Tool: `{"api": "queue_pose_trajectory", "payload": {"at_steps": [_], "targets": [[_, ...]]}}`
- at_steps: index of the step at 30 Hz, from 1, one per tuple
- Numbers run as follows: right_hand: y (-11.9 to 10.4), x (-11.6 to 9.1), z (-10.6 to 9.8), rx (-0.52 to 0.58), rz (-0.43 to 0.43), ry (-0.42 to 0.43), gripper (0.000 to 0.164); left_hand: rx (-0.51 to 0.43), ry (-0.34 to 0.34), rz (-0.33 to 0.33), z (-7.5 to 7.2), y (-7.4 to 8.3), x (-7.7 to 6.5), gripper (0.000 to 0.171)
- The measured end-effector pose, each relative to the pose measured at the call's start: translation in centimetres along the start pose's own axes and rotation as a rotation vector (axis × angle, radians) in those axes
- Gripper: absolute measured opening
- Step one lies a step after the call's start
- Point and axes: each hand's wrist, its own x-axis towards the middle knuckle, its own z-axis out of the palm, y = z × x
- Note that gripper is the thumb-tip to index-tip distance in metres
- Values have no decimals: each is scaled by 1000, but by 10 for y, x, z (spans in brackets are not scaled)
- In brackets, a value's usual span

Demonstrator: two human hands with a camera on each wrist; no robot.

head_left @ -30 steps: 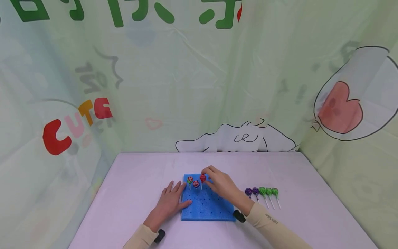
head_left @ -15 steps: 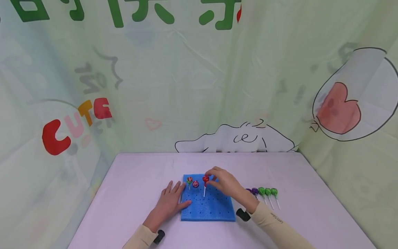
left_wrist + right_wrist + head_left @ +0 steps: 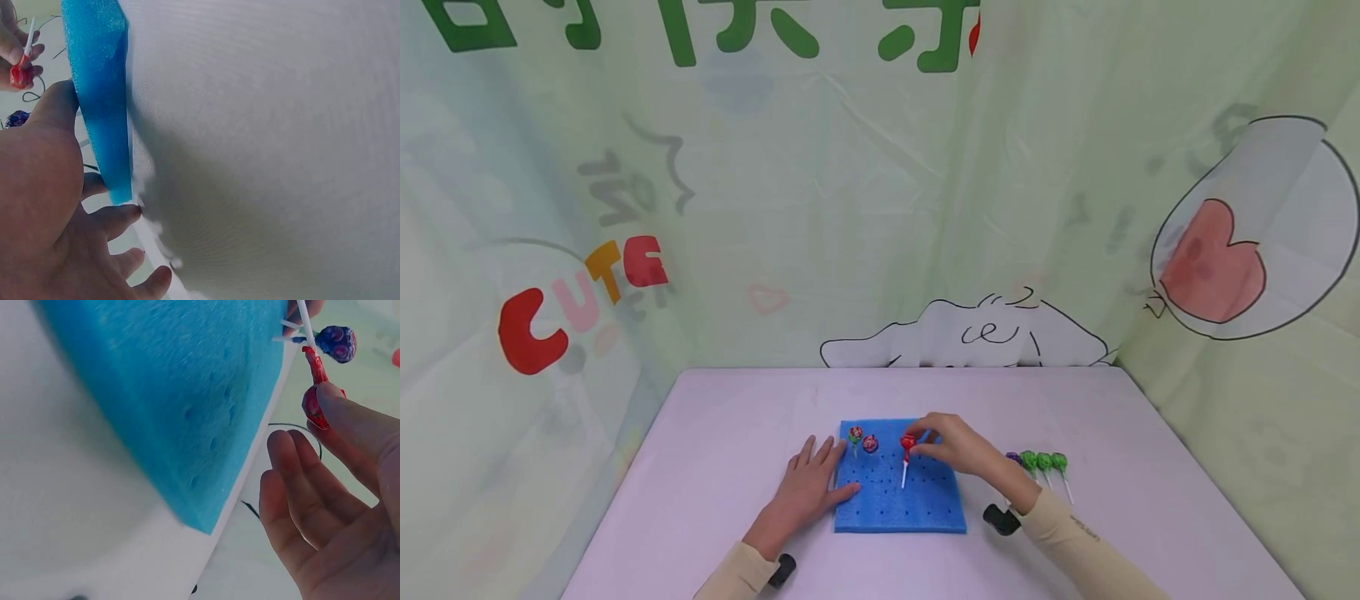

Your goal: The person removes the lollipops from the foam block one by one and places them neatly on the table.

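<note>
My right hand point(image 3: 953, 443) pinches a red-wrapped lollipop point(image 3: 907, 442) by its head between thumb and finger, white stick pointing down over the blue foam board point(image 3: 898, 517). In the right wrist view the thumb presses the red lollipop point(image 3: 317, 406), its stick clear of the holes. My left hand point(image 3: 808, 487) rests along the board's left side, thumb on its top and fingers spread; the left wrist view shows the hand point(image 3: 56, 206) against the foam edge point(image 3: 103, 112). Two lollipops, one red-green point(image 3: 855, 434) and one red-blue point(image 3: 870, 444), stand in the board's far left part.
Right of the board, several green lollipops point(image 3: 1045, 461) lie in a row on the pale table point(image 3: 737, 417), with a purple lollipop point(image 3: 1014, 457) partly hidden behind the right forearm. A printed curtain point(image 3: 880, 208) surrounds the table's back and sides.
My right hand has moved right and slightly nearer with the red lollipop, whose full stick now shows above the board. The left hand stays in place.
</note>
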Motion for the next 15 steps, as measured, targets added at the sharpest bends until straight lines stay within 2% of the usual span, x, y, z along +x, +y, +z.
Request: {"api": "queue_pose_trajectory", "payload": {"at_steps": [15], "targets": [[16,-17,-13,48,29,-43,28,1,25,30,-3,0,-1,80]]}}
